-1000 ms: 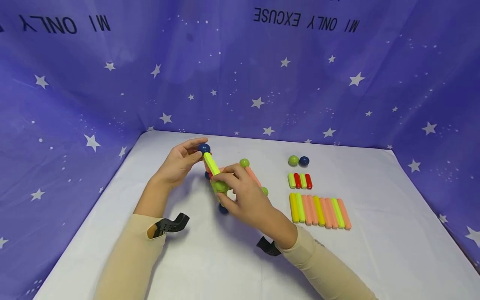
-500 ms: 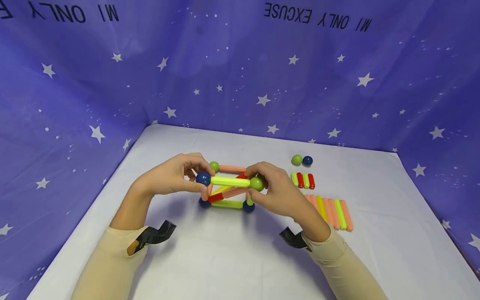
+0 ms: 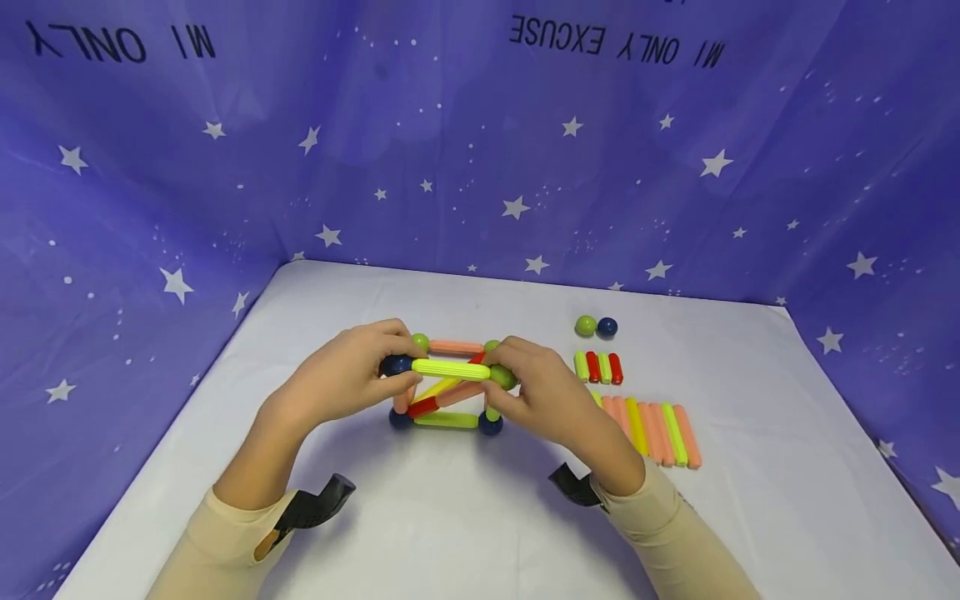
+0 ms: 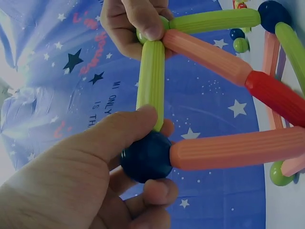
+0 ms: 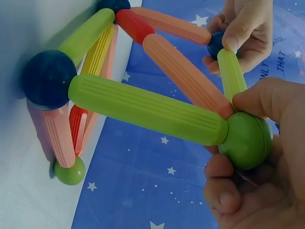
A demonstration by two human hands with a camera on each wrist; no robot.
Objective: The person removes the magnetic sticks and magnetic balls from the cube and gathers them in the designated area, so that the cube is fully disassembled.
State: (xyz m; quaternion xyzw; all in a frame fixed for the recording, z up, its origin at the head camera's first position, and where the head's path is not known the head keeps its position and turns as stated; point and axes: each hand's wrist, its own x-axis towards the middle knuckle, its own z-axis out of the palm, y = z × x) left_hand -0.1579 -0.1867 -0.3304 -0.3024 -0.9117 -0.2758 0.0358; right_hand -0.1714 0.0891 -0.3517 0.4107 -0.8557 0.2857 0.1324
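Observation:
My left hand (image 3: pixel 341 371) pinches a dark blue ball (image 4: pixel 147 156) between thumb and fingers. A green ball (image 5: pixel 245 140) is gripped by my right hand (image 3: pixel 551 392). Between these balls runs a yellow-green stick (image 3: pixel 450 369), level above a ball-and-stick frame. Its base has blue balls in front, such as the front-left blue ball (image 3: pixel 401 419), and green balls behind, joined by sticks. From the held blue ball a salmon stick (image 4: pixel 238 148) goes down to the base; a green stick (image 5: pixel 147 109) drops from the held green ball. A red-and-salmon diagonal (image 5: pixel 183 71) also meets that green ball.
Right of the frame, a row of long sticks (image 3: pixel 656 433) lies partly behind my right hand. Farther back are several short sticks (image 3: pixel 598 367), then a loose green ball (image 3: pixel 586 326) and blue ball (image 3: pixel 607 327). A starry purple curtain (image 3: pixel 465 150) surrounds the white table (image 3: pixel 450 533).
The yellow-green stick slanted away from me at first and now runs left to right. My left hand has come nearer, my right hand has moved right. Both keep their balls.

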